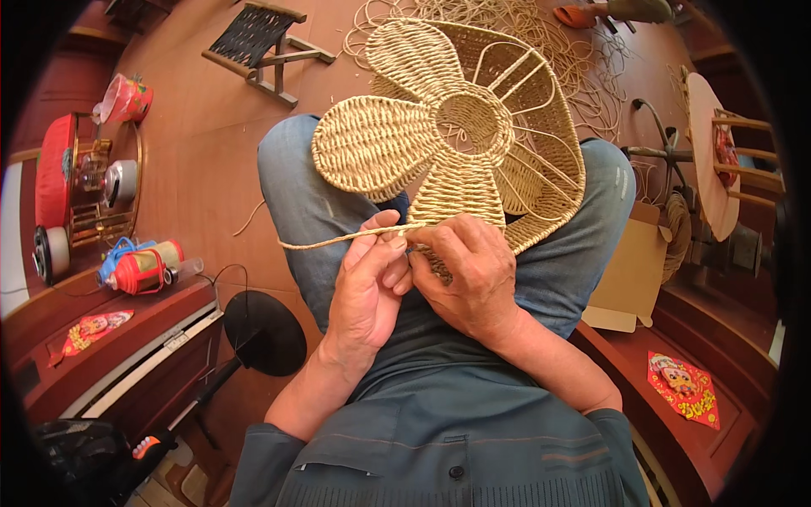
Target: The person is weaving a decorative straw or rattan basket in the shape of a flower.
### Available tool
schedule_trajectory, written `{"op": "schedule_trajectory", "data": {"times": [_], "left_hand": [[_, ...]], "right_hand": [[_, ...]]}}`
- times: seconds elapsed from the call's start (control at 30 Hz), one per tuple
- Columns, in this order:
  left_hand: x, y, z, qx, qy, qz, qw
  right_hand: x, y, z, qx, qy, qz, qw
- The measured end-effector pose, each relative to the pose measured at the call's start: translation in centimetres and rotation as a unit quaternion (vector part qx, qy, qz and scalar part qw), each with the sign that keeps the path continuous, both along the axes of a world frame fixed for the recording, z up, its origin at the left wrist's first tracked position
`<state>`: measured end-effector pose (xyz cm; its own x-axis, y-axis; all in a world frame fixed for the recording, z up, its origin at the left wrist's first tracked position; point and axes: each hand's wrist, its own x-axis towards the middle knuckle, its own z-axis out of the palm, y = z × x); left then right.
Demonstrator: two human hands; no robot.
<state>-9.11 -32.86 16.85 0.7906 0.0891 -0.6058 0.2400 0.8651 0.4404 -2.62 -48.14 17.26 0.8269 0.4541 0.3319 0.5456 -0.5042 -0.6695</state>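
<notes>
A woven straw-coloured basket (553, 198) with petal-shaped panels round a central ring rests on my lap between my knees. Some petals are filled with weave; on the right side others show bare wire frames (528, 80). My left hand (369, 283) pinches a strand of twisted cord (338, 240) at the lower petal's near end. The cord's loose end trails left over my thigh. My right hand (469, 270) is closed at the lower petal (456, 190), its fingertips against the cord and weave. What lies under the right fingers is partly hidden.
Loose cord (583, 51) lies tangled on the floor beyond the basket. A folding stool (258, 38) stands at the far left. A thermos (145, 269) sits at left, near a round black base (264, 332). At right are a cardboard box (625, 275) and a wooden chair (739, 152).
</notes>
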Motion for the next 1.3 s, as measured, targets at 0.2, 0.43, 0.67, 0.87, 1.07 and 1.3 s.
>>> {"op": "schedule_trajectory", "data": {"times": [0.2, 0.43, 0.67, 0.87, 1.07, 1.3], "left_hand": [[0.8, 1.0, 1.8, -0.007, 0.025, -0.039, 0.999], [-0.7, 8.0, 3.6, 0.093, -0.032, 0.006, 0.995], [-2.9, 28.3, 4.0, 0.326, 0.124, 0.106, 0.931], [-8.4, 47.1, 5.8, 0.352, 0.19, 0.197, 0.895], [-14.9, 61.6, 9.3, 0.392, 0.335, 0.29, 0.806], [-17.7, 67.9, 13.1, 0.558, 0.344, 0.295, 0.695]], "right_hand": [[-0.1, 0.3, 0.1, -0.033, -0.012, 0.005, 0.999], [0.5, 0.4, 0.3, -0.047, -0.019, 0.041, 0.998], [1.1, 0.6, 0.3, 0.013, 0.049, 0.05, 0.997], [1.2, 0.2, 0.4, 0.029, 0.069, 0.049, 0.996], [1.3, 0.0, 0.1, 0.066, 0.078, 0.041, 0.994], [1.6, -0.4, 0.3, 0.121, 0.11, 0.024, 0.986]]}}
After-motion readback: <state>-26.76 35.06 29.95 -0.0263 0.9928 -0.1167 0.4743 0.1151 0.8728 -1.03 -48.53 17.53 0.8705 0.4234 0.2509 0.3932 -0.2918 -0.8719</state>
